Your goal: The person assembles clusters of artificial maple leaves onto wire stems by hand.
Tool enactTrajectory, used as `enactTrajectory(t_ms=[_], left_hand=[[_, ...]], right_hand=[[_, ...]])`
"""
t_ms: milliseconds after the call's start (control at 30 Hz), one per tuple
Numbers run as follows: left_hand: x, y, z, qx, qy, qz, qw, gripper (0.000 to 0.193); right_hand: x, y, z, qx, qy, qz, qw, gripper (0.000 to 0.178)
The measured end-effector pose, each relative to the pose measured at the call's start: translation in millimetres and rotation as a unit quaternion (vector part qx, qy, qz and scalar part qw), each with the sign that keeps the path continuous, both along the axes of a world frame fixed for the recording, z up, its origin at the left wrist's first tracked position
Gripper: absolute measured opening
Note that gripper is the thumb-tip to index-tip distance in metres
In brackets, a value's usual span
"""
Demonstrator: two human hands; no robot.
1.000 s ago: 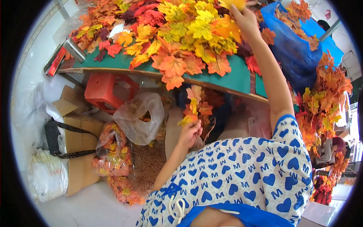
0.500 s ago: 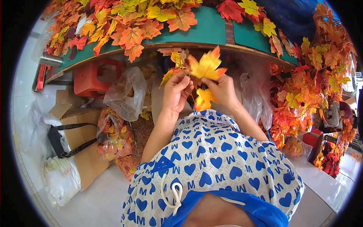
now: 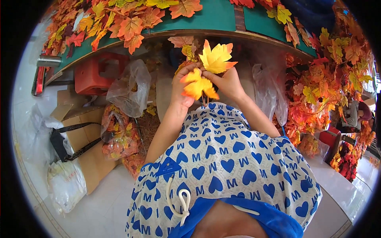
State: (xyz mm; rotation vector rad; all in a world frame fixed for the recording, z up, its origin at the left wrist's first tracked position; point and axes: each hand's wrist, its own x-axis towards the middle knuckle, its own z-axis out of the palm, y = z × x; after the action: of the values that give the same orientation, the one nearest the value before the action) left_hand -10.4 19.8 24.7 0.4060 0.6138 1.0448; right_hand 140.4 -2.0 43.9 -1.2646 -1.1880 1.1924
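Observation:
Just in front of the table's near edge, both my hands are together on a sprig of artificial maple leaves. My right hand [image 3: 231,83] is closed, its thumb and fingers pinching at the base of a yellow maple leaf [image 3: 216,58] with orange tips. Beside it, my left hand [image 3: 178,88] is closed round the leaf vine; a lower yellow-orange leaf [image 3: 197,85] covers part of its fingers. Behind the left fingers, more orange and yellow leaves [image 3: 186,47] hang on the vine. The exact grip on the thin stems is partly hidden.
Heaps of autumn leaves [image 3: 131,25] lie on the green tabletop [image 3: 206,20]. Leaf garlands [image 3: 309,95] hang at the right. Left of me are a red stool [image 3: 89,77], plastic bags [image 3: 133,89] and a cardboard box [image 3: 89,158]. Another person sits at the far right.
The lower leaf has swung up and left, over my left hand. The upper leaf has tilted and shifted slightly. Both hands stay closed on the sprig.

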Motion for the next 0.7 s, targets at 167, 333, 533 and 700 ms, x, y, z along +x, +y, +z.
enactTrajectory(t_ms=[167,333,533,700], left_hand=[[-1,-10,18,-0.097,-0.117,0.029,0.988,0.025],[2,-11,18,-0.045,0.02,0.015,0.999,0.018],[4,-14,30,0.015,0.073,0.015,0.997,0.019],[5,-15,29,-0.006,0.067,0.033,0.997,0.019]], right_hand=[[10,0,-11,0.063,0.027,0.047,0.997,0.02],[-11,1,-1,-0.061,0.343,-0.096,0.932,0.016],[-18,3,6,-0.139,0.41,-0.091,0.897,0.008],[-18,1,7,-0.15,0.416,-0.093,0.892,0.01]])
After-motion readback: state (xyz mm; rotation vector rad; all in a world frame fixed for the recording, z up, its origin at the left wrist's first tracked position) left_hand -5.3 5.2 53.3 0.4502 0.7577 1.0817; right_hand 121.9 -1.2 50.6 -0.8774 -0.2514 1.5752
